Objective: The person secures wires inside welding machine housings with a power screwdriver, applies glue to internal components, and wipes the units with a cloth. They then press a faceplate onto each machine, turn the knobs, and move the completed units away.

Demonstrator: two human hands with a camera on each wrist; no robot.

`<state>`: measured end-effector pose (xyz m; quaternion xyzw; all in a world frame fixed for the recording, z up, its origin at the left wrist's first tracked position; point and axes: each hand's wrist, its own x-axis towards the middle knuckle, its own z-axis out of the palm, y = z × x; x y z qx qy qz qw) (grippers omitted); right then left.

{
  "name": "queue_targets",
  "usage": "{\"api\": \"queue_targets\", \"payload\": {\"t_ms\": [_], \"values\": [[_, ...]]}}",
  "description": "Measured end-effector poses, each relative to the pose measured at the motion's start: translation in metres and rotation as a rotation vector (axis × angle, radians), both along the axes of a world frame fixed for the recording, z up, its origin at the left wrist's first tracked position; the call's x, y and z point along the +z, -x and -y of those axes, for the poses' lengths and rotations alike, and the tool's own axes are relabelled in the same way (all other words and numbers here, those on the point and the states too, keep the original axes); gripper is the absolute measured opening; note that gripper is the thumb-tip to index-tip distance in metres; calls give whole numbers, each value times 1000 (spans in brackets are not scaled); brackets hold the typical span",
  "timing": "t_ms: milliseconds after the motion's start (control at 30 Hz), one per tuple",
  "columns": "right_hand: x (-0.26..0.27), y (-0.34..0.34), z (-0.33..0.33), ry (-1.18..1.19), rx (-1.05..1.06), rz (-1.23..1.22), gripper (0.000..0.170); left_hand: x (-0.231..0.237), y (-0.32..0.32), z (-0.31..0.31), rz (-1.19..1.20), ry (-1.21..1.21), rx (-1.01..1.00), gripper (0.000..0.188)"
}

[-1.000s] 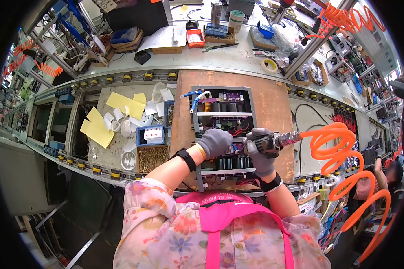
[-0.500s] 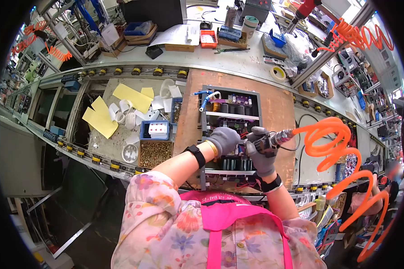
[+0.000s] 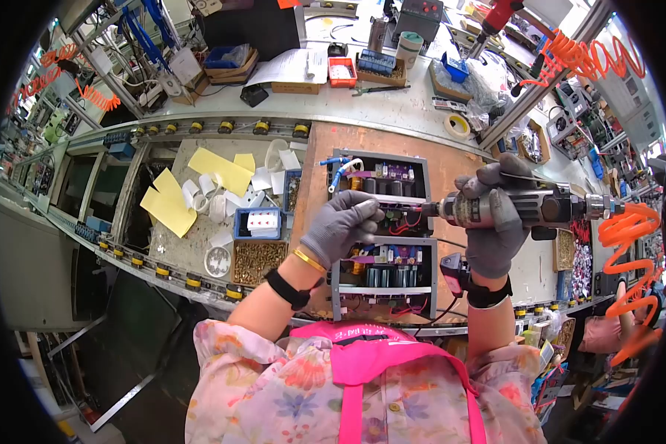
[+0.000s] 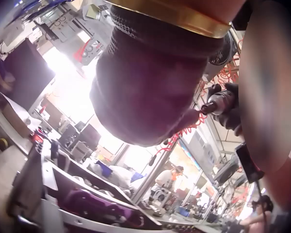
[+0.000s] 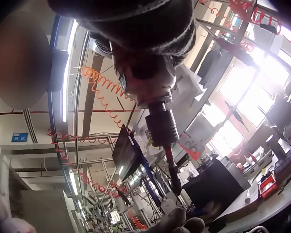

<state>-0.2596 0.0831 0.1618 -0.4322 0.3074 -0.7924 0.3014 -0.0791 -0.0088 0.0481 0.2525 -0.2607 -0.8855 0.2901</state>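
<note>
The right hand (image 3: 496, 222), in a grey glove, grips a pneumatic driver (image 3: 544, 207) held sideways, its tip pointing left. In the right wrist view the driver's bit (image 5: 170, 160) shows red and black beside the left fingertips. The left hand (image 3: 340, 228), gloved too, hovers over the left part of the metal frames with fingers curled toward the thumb; whether something small is between them cannot be seen. Below the hands, an upper metal frame (image 3: 426, 177) and a lower one (image 3: 336, 292) hold purple boards, capacitors and wires.
Left of the brown board (image 3: 314, 148) are a blue bin (image 3: 238, 226), a box of brass-coloured screws (image 3: 259, 263) and yellow papers (image 3: 222, 172). An orange coiled hose (image 3: 633, 229) runs from the driver. Behind stand a red tray (image 3: 342, 72) and tape roll (image 3: 457, 126).
The right hand has lifted the driver up and to the right, away from the frames, and the driver now lies level. The left hand has moved left and up, uncovering the lower frame.
</note>
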Motion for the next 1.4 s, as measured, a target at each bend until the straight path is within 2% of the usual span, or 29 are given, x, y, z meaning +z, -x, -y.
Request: {"api": "queue_targets", "payload": {"t_ms": [33,67,133,200,300,433,533,633,733,833,867,933,967,1000,1100,1133,1233,1267,1300,1367,1400], "values": [[1,-2,5,25,14,0,42,1,4,1,-65,-13,-6,11],[1,-3,10,50,29,-2,42,4,10,2,13,-21,1,17],[0,-6,22,85,56,4,43,1,15,6,-60,-71,-11,21],[-5,-10,29,39,49,10,43,1,19,9,-62,-90,-11,28],[-14,-10,38,6,34,-25,44,8,21,12,-141,-148,-79,29],[-24,-4,47,-27,65,-8,44,-6,25,20,-103,-160,-114,32],[-33,1,51,-29,92,23,43,-8,31,22,47,-69,-60,34],[-40,4,55,-32,107,95,43,-6,37,23,119,-94,-44,36],[-45,5,57,-44,64,130,43,-19,38,26,27,-48,-63,37],[-46,14,57,-44,6,157,43,-9,4,39,-12,-3,-158,41],[-44,20,57,-37,-24,162,43,-41,-9,53,266,499,19,39],[-43,32,58,11,-84,164,42,-25,-33,65,947,1170,97,50],[-45,38,57,22,-97,112,41,-5,-43,67,1353,1316,-20,57],[-45,41,57,12,-113,132,41,-10,-40,76,1449,1387,-131,66],[-45,49,60,9,-111,208,42,-44,-22,98,1199,1709,-141,65],[-46,52,59,4,-110,235,43,-49,-13,105,1164,1738,-168,49],[-51,66,58,16,-149,163,42,-57,13,115,819,1557,52,32],[-53,70,59,13,-171,160,43,-58,24,115,670,1357,135,28],[-55,72,61,8,-194,158,43,-61,37,118,647,1428,233,30],[-60,76,65,5,-233,146,44,-65,64,120,761,1388,292,29],[-63,78,70,8,-245,132,45,-60,76,119,893,1412,232,30]]}}
